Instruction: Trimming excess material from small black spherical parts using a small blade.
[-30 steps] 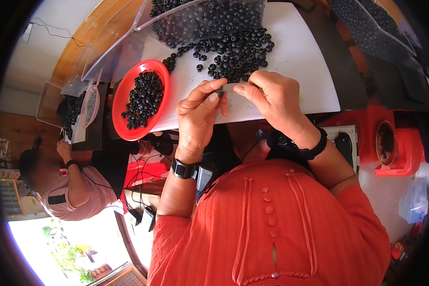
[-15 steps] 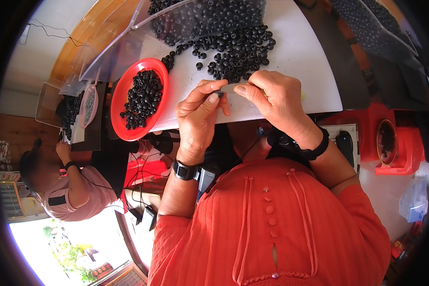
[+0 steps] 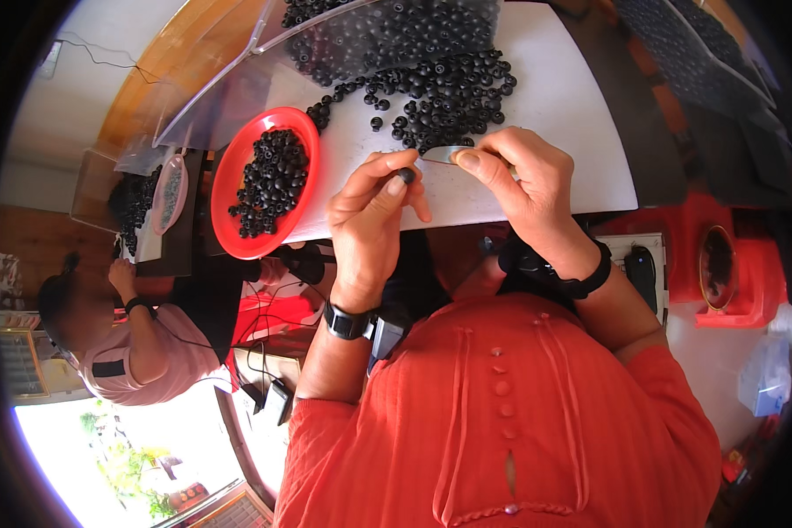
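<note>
Close to us, at the white table's [image 3: 581, 132] near edge, our left hand [image 3: 374, 211] is pinching one black bead [image 3: 407, 175]. Our right hand [image 3: 524, 180] is squeezing a silver blade [image 3: 444, 155]. Farther out, bare table is lying between the red plate [image 3: 229, 233] and the bead pile [image 3: 431, 88].

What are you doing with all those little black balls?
A person in an orange top sits at a white table. The left hand pinches one small black bead between thumb and fingers. The right hand holds a thin silvery blade-like tool right next to it. A big pile of loose black beads lies just beyond the hands, partly under a clear plastic bag. To the left, a red plate holds more beads. Another person works at a separate table on the far left.
</note>
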Motion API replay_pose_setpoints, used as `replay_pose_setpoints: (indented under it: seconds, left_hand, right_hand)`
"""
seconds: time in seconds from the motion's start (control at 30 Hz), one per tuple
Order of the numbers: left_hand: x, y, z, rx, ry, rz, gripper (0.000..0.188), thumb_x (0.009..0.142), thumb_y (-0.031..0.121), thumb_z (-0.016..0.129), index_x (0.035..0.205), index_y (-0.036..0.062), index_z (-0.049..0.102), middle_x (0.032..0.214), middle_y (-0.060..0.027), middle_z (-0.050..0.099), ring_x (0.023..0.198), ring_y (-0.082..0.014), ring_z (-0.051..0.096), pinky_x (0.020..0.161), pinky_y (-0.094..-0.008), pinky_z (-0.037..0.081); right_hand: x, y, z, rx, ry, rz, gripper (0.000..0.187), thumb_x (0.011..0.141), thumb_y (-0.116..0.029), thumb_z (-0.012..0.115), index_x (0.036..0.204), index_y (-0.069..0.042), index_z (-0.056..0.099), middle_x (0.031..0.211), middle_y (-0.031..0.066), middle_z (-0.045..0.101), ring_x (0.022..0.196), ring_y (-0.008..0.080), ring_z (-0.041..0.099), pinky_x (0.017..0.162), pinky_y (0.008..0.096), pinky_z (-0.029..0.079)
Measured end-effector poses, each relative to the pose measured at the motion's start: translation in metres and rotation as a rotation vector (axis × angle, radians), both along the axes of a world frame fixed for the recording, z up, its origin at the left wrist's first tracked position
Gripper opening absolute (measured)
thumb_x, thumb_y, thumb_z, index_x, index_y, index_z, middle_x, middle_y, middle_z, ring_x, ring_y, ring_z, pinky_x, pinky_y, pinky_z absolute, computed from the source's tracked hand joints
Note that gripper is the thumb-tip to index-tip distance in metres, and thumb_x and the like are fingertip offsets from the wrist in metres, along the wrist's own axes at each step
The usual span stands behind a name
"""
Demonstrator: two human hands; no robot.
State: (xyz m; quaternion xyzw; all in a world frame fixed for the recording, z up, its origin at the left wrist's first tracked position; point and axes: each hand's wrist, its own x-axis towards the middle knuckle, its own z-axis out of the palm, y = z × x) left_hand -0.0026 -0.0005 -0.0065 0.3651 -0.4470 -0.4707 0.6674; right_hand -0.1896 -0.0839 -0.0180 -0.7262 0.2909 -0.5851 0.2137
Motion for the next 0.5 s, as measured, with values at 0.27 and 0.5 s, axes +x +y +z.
replay_pose_setpoints:
  seconds: [0.27,0.5]
  left_hand:
    - [0.098,0.007,0.045,0.004,-0.791,0.709,0.021,0.093,-0.005,0.071,0.112,0.0002,0.077,0.104,-0.0040,0.068,0.081,-0.0152,0.063,0.072,-0.0285,0.052]
    - [0.075,-0.024,0.031,-0.171,-1.222,0.591,0.015,0.082,-0.004,0.077,0.096,0.0016,0.076,0.095,-0.0110,0.070,0.087,-0.0290,0.065,0.077,-0.0391,0.053]
  right_hand:
    - [-0.005,-0.001,-0.003,-0.087,-0.043,-0.035,0.027,0.089,-0.021,0.085,0.075,-0.006,0.067,0.062,0.0057,0.060,0.054,0.0220,0.056,0.049,0.0357,0.041]
    - [-0.005,0.000,-0.002,-0.089,-0.029,-0.032,0.027,0.088,-0.020,0.086,0.076,-0.006,0.067,0.063,0.0059,0.060,0.055,0.0234,0.057,0.050,0.0365,0.042]
